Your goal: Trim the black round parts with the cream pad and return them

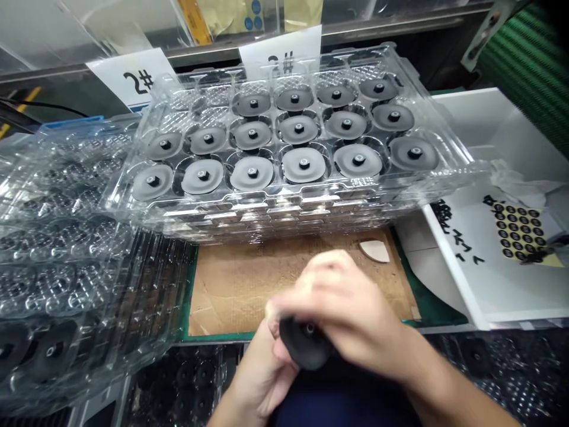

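Note:
A black rubbery disc (304, 350) with a small metal-centred hub is held low in front of my body. My left hand (267, 367) is closed round its left side and supports it from below. My right hand (351, 302) is curled over the disc's upper edge, its fingers bent and blurred by motion. Whatever lies between the right fingertips is hidden. Beyond my hands, a clear plastic tray (284, 193) holds rows of similar black discs (303, 165), hubs upward, with a few pockets at the back left bare. It tops a stack of trays.
More clear trays (66, 237) are stacked at left. Brown cardboard (231, 284) lies on the green bench, with a pale offcut (374, 250) on it. At right, a white bin (453, 267) holds small black pieces and a sticker sheet (518, 231). Paper signs (133, 77) read "2#".

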`<control>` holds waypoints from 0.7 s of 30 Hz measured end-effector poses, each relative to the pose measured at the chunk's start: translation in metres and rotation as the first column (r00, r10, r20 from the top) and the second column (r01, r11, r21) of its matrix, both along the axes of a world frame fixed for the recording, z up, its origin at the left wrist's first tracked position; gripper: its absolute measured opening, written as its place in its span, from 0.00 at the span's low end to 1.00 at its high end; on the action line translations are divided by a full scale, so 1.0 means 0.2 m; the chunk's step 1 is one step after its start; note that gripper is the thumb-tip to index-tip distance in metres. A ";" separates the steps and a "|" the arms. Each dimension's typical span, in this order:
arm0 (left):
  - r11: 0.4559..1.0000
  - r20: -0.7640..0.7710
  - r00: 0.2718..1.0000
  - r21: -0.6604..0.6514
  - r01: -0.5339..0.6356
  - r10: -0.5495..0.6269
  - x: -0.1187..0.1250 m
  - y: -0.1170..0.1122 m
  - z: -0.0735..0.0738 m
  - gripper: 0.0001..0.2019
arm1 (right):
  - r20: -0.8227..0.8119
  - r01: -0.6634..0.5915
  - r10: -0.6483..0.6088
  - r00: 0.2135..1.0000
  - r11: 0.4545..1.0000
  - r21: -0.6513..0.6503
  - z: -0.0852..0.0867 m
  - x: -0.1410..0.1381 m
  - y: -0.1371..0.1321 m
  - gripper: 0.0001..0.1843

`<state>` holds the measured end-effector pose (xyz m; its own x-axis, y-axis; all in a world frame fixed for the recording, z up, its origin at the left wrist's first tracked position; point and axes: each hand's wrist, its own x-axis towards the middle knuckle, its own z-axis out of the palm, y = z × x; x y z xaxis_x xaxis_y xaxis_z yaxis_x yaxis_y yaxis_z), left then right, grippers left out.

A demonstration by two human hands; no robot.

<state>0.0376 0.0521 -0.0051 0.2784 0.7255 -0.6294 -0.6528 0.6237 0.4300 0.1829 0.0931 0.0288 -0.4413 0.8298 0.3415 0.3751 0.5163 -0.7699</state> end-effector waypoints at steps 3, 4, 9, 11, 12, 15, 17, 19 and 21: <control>0.996 0.126 0.988 0.034 0.083 -0.087 -0.03 0.01 0.02 0.25 | 0.050 0.303 -0.304 0.951 0.894 -0.330 -0.19 0.06 0.02 0.14; 0.995 0.149 0.984 0.045 0.092 -0.097 -0.04 0.01 0.01 0.25 | 0.106 0.353 -0.341 0.934 0.840 -0.411 -0.27 0.07 0.01 0.16; 0.998 0.129 0.992 0.064 0.012 -0.020 -0.08 0.00 -0.05 0.24 | 0.241 0.407 -0.331 0.912 0.795 -0.449 -0.60 0.09 -0.16 0.13; 0.998 0.096 0.995 0.049 -0.029 0.024 -0.08 0.00 -0.08 0.23 | 0.287 0.439 -0.342 0.895 0.791 -0.427 -0.66 0.08 -0.25 0.14; 0.998 0.081 0.996 0.040 -0.045 0.042 -0.08 0.00 -0.09 0.22 | 0.306 0.451 -0.345 0.887 0.789 -0.417 -0.67 0.08 -0.29 0.14; 0.996 0.049 0.995 0.019 -0.084 0.083 -0.08 0.01 -0.10 0.22 | 0.347 0.470 -0.346 0.872 0.790 -0.393 -0.70 0.08 -0.37 0.16; 0.995 0.041 0.994 0.011 -0.102 0.102 -0.07 0.00 -0.10 0.23 | 0.351 0.473 -0.348 0.869 0.793 -0.385 -0.70 0.09 -0.37 0.16; 0.994 0.044 0.993 0.005 -0.106 0.105 -0.06 0.00 -0.09 0.23 | 0.331 0.462 -0.347 0.878 0.798 -0.387 -0.66 0.11 -0.32 0.14; 0.995 0.038 0.994 0.002 -0.100 0.099 -0.05 -0.01 -0.08 0.24 | 0.287 0.441 -0.348 0.892 0.806 -0.394 -0.58 0.11 -0.25 0.13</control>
